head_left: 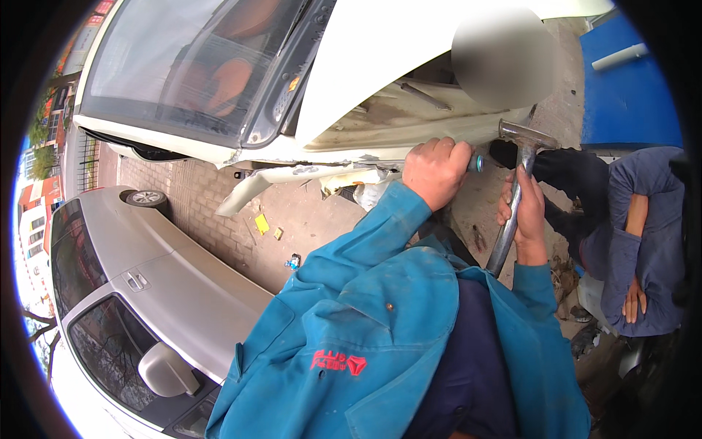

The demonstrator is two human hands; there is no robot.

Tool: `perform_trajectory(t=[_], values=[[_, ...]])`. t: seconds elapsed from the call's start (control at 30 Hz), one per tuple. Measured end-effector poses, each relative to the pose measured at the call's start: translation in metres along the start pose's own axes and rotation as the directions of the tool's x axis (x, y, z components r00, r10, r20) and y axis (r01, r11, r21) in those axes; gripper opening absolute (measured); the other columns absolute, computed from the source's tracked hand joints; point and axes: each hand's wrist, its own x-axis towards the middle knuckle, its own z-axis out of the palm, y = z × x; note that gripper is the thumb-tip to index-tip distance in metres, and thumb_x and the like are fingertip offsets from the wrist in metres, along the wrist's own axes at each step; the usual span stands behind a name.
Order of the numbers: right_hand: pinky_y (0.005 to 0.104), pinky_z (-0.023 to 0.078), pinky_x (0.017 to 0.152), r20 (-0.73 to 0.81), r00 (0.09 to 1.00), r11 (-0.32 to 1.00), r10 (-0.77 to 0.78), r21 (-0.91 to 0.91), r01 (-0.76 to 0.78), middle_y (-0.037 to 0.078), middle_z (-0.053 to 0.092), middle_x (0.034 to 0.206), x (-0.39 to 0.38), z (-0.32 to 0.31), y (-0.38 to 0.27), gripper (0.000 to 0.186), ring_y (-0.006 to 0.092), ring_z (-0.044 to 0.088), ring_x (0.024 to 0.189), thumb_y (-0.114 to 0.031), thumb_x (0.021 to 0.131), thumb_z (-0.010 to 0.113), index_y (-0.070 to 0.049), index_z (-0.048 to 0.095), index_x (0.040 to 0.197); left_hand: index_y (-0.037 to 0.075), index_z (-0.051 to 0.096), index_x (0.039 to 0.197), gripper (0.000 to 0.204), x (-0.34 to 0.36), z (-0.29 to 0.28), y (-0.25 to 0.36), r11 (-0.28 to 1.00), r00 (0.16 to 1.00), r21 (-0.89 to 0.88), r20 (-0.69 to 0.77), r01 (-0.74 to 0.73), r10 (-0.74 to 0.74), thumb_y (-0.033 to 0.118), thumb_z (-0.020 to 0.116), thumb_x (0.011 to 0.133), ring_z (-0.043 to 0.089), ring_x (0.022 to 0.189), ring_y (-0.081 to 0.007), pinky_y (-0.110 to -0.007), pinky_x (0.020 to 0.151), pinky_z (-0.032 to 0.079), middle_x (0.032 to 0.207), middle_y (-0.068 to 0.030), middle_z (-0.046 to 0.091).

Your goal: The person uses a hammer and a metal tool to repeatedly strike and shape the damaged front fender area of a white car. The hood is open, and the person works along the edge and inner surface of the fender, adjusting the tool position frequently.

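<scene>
My left hand (436, 170) is closed round a tool with a round teal end (479, 163), held beside the torn, bent lower edge (256, 183) of a white car's body (365, 44). The rest of that tool is mostly hidden by my fingers. My right hand (528, 219) grips the shaft of a metal hammer (507, 230); its steel head (528, 133) is raised a little above and right of my left hand, apart from the teal end.
A silver car (175, 285) stands to the left on paving. A co-worker in grey-blue sleeves (643, 234) sits close on the right, arms folded, below a blue surface (621, 102). Yellow scraps (262, 223) and pliers (480, 238) lie on the ground.
</scene>
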Motion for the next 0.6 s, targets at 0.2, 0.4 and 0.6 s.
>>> perform_trajectory(t=[0.2,0.4,0.6], values=[[0.0293,0.044,0.036,0.065,0.997,0.999,0.029,-0.042,-0.026,0.001,0.051,0.069,0.014,0.000,-0.004,0.034,0.0105,0.051,0.042,-0.039,0.116,0.057,-0.007,0.055,0.107,0.012,0.063,0.093,0.020,-0.003,0.012,-0.005,0.997,0.999,0.068,0.033,0.028,-0.030,0.016,0.082,0.085,0.068,0.070,-0.0316,-0.046,0.059,0.056,0.078,-0.0081,0.063],[0.0289,0.044,0.037,0.135,0.990,0.997,0.043,-0.067,-0.035,0.001,0.051,0.069,0.023,0.001,-0.008,0.032,0.0104,0.051,0.043,-0.039,0.115,0.058,-0.008,0.055,0.107,0.013,0.066,0.097,0.020,-0.001,0.015,-0.018,0.986,0.993,0.131,0.042,0.103,-0.109,0.015,0.081,0.084,0.071,0.073,-0.0319,-0.046,0.061,0.058,0.083,-0.0086,0.067],[0.0286,0.044,0.037,0.174,0.983,0.995,0.055,-0.094,-0.039,0.001,0.051,0.069,0.029,0.002,-0.011,0.032,0.0103,0.051,0.044,-0.039,0.115,0.059,-0.008,0.054,0.108,0.013,0.067,0.098,0.022,0.004,0.021,-0.017,0.985,0.992,0.131,0.035,0.112,-0.118,0.015,0.082,0.082,0.072,0.075,-0.0321,-0.047,0.063,0.058,0.085,-0.0087,0.069]])
